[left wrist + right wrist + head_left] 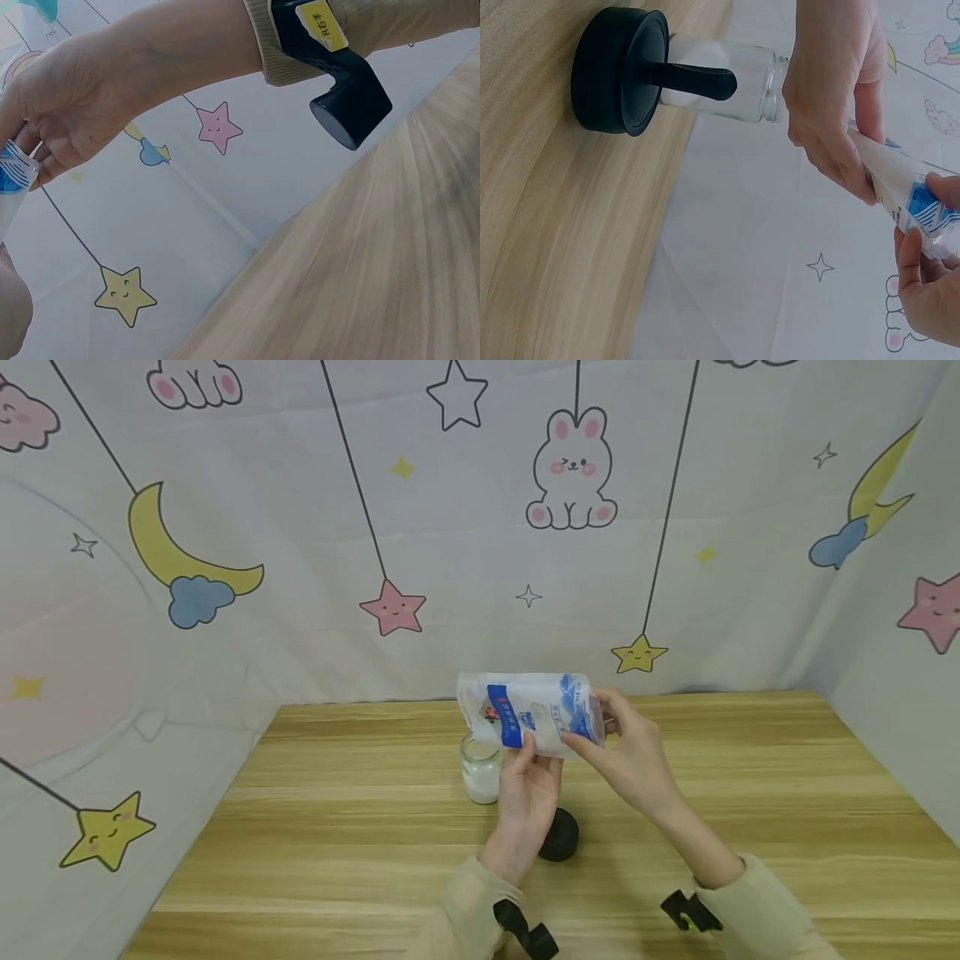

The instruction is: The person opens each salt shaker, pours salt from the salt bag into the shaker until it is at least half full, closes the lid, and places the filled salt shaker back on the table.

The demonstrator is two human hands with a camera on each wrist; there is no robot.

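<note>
A white and blue plastic pouch (pixel 542 714) is held nearly level, its left end just above a glass jar (pixel 481 777) with white contents. My left hand (pixel 527 797) grips the pouch from below, thumb on the near face; in the right wrist view that left hand (pixel 832 90) wraps round its narrower part. At the other end my right hand (pixel 637 764) pinches the pouch between thumb and fingers, as the left wrist view also shows of the right hand (pixel 67 112). Whether anything flows from the pouch cannot be seen.
A black round lid (pixel 619 71) stands on the wooden table (pixel 337 827) in front of the jar, partly behind my left wrist. From it sticks out a black spoon-like piece (pixel 697 81). A printed white curtain (pixel 465 552) hangs behind the table and along its sides.
</note>
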